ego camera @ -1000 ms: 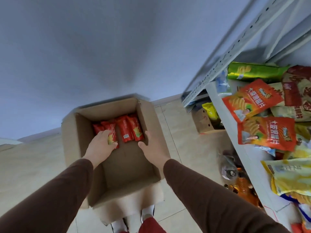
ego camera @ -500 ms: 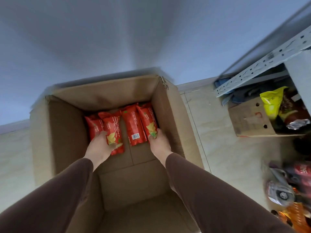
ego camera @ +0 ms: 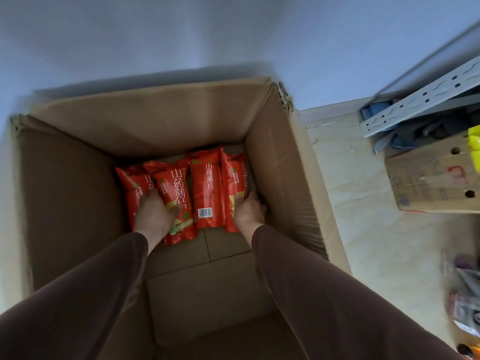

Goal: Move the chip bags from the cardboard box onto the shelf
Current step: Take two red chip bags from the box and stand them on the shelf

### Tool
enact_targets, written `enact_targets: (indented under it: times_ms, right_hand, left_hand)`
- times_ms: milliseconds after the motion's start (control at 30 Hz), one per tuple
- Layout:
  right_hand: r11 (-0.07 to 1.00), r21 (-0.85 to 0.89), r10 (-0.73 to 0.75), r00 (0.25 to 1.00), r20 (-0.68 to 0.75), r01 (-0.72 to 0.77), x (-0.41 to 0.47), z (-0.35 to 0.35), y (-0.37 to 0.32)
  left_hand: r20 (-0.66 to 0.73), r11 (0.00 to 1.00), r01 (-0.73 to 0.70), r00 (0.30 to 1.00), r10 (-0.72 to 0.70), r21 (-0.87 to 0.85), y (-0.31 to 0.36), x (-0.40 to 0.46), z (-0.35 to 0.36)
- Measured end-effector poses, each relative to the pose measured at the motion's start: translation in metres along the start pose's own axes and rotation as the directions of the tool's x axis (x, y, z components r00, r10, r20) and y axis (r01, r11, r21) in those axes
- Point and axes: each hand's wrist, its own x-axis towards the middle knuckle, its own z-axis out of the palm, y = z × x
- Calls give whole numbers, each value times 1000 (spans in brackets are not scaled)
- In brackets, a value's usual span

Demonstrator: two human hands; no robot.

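While the cardboard box (ego camera: 275, 162) stands open, four red chip bags (ego camera: 207, 188) lie side by side on its floor, long axes running away from the person. Left hand (ego camera: 155, 214) curls over the two leftmost; right hand (ego camera: 249, 211) cups the rightmost's outer edge.

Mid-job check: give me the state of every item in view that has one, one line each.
cardboard box: open at the top, mostly bare floor inside.
chip bags: four red bags, in a row at the far wall, still in the box.
left hand: closed around the two left bags.
right hand: gripping the rightmost bag.
small box: on the floor under the shelf frame, yellow bag inside.
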Motion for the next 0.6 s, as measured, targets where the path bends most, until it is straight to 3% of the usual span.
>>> enact_targets:
  times_ms: [100, 300, 600]
  right_hand:
    - [1000, -13, 23, 996, 87, -22, 7, 7, 7]
    - [876, 452, 66, 970, 236, -169, 8, 6, 19]
    - [787, 568, 33, 936, 351, -241, -13, -12, 28]
  left_hand:
    - [-28, 998, 40, 999, -39, 39, 3, 1, 6]
    - [-78, 999, 4, 997, -8, -51, 6, -7, 27]
    - [12, 930, 197, 979, -203, -311, 6, -16, 16]
